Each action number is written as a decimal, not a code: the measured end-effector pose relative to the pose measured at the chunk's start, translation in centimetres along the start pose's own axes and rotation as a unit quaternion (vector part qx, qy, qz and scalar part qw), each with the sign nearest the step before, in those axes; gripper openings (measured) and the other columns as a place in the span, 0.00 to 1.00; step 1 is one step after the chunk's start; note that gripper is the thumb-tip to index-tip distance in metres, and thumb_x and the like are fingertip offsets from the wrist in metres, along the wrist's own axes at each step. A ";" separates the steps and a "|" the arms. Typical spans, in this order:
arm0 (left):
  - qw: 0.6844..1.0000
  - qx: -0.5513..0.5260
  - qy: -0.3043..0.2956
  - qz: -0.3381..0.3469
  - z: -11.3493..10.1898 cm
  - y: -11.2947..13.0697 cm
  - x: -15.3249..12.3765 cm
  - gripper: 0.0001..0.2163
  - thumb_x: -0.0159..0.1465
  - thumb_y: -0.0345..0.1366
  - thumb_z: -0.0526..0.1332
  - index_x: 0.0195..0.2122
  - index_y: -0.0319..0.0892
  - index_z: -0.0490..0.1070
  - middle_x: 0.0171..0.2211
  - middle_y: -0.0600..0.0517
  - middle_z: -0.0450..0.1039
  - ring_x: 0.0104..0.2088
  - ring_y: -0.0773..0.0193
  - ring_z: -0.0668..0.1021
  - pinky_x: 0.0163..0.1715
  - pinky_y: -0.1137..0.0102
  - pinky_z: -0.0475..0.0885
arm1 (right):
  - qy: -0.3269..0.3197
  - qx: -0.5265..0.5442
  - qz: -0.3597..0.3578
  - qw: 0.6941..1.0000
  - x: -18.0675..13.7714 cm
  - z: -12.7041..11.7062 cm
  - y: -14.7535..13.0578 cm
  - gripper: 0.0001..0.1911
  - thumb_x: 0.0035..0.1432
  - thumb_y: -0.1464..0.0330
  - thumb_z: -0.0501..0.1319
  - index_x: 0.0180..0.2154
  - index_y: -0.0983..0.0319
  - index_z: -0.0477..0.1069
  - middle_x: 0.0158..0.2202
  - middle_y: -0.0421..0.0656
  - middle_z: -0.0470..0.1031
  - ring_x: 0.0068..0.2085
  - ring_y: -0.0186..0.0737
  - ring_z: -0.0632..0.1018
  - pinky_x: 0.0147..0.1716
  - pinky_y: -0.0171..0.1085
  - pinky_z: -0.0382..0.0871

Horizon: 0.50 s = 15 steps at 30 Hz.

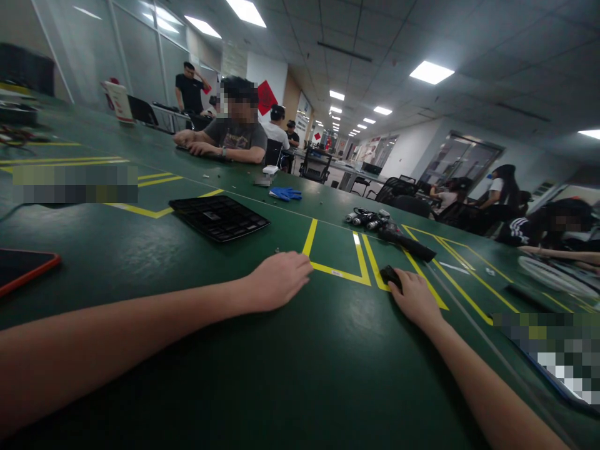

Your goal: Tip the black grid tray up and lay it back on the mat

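My left hand (281,281) lies on the green table (244,375) beside a yellow-taped rectangle, fingers stretched out and close together; I see nothing in it. To the right, my right hand (419,299) has its fingers closed on a small black block-like object (390,275) at the tape line; its exact kind does not show. Beyond the left hand sits a flat black ribbed plastic panel (220,217). Farther out from the right hand is a bundle of black cables with metal ends (368,217), next to a black tube-like piece (407,242).
A blue glove (285,194) and a small white item (270,170) lie farther back. A red-edged tablet-like device (25,269) is at the left. Across the table a person (239,128) sits with both hands on the tabletop. More people sit at the right.
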<state>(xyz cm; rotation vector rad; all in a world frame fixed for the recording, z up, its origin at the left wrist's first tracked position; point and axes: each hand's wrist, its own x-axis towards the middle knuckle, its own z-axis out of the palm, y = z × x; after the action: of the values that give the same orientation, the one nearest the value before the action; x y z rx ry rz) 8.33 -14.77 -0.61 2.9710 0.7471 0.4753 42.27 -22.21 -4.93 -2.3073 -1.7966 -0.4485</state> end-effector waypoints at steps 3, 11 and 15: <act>0.986 0.087 0.026 -0.143 -0.2 -2.9 1.2 0.17 0.64 0.42 0.49 0.46 0.35 0.65 0.43 0.39 0.67 0.42 0.52 0.71 0.38 0.62 0.67 | -0.007 0.000 0.003 1.000 0.0 -0.2 -0.1 0.25 0.59 0.61 0.46 0.52 0.69 0.62 0.48 0.53 0.68 0.51 0.53 0.65 0.51 0.49 0.61; 0.973 -0.060 0.010 -0.222 0.3 -6.3 1.3 0.07 0.59 0.37 0.55 0.32 0.39 0.66 0.34 0.44 0.71 0.37 0.56 0.73 0.38 0.63 0.68 | 0.011 0.007 -0.007 1.000 -0.1 -0.2 -0.1 0.24 0.58 0.62 0.47 0.51 0.69 0.63 0.47 0.53 0.69 0.50 0.52 0.66 0.49 0.48 0.62; 0.953 -0.112 0.056 -0.276 -1.8 -8.1 2.1 0.07 0.60 0.35 0.51 0.31 0.39 0.65 0.28 0.47 0.71 0.29 0.63 0.74 0.29 0.67 0.70 | 0.012 0.008 -0.008 1.000 -0.1 -0.1 -0.1 0.24 0.58 0.62 0.47 0.51 0.68 0.63 0.47 0.53 0.69 0.49 0.52 0.66 0.48 0.48 0.63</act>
<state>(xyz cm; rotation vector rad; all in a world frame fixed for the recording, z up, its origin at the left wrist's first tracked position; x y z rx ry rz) 5.85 -6.68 0.72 2.3929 1.3694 0.6338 42.13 -22.37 -4.85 -2.2692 -1.8021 -0.4620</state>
